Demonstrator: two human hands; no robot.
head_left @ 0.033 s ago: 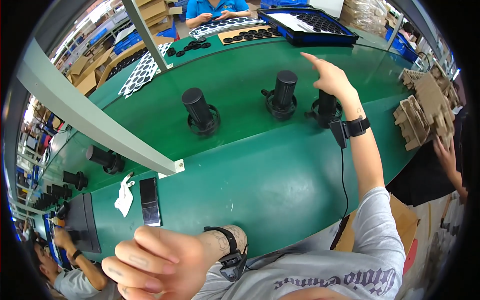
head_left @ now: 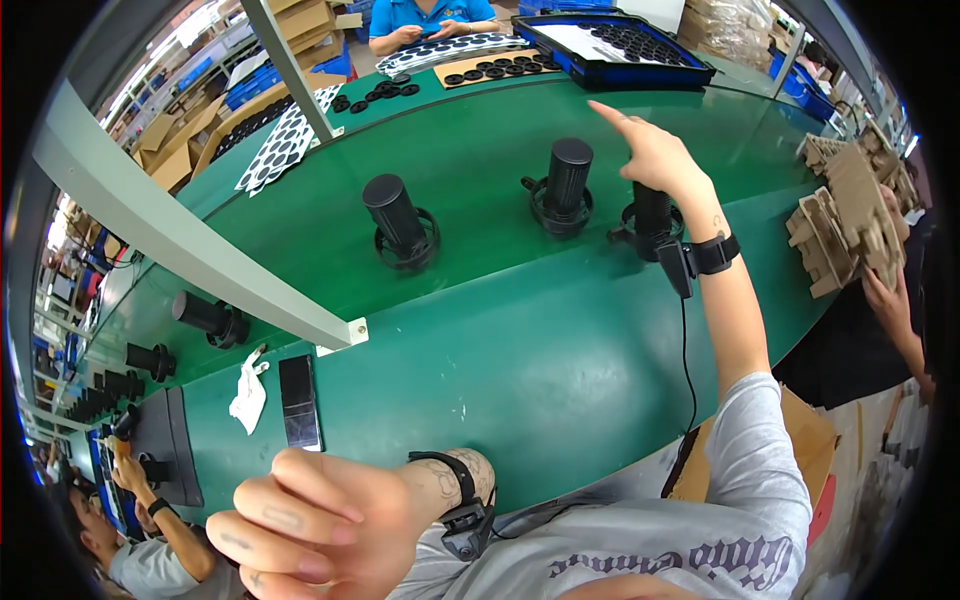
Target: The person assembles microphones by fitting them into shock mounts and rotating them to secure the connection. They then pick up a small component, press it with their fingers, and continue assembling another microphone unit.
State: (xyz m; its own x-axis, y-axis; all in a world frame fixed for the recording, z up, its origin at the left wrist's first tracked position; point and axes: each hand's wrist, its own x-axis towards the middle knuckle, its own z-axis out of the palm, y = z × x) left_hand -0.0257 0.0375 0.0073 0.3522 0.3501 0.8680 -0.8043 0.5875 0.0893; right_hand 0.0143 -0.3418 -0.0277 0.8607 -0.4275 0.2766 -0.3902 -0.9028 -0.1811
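My right hand (head_left: 662, 160) is at the top of a black cylindrical microphone (head_left: 652, 212) with a ring-shaped mount, on the right of the green table. Its index finger points out to the far left, while the other fingers curl around the top, partly hidden. My left hand (head_left: 315, 520) is raised close in front of me at the lower left, fingers curled in and nothing visible in them. Two similar microphones stand farther left, one (head_left: 568, 185) near my right hand and one (head_left: 398, 220) mid-table, tilted. Black straps with small devices circle both wrists.
A grey metal post (head_left: 190, 220) rises from the table at left. Beside its foot lie a phone (head_left: 300, 402) and white cloth (head_left: 250, 395). More microphones (head_left: 210, 318) line the left. Across sits a person in blue (head_left: 435, 20); at right, another person's hand holds cardboard trays (head_left: 850, 220).
My right hand has shifted slightly left, with its microphone leaning a little the same way. My left hand barely moves. The co-worker's hand at lower left has risen a little.
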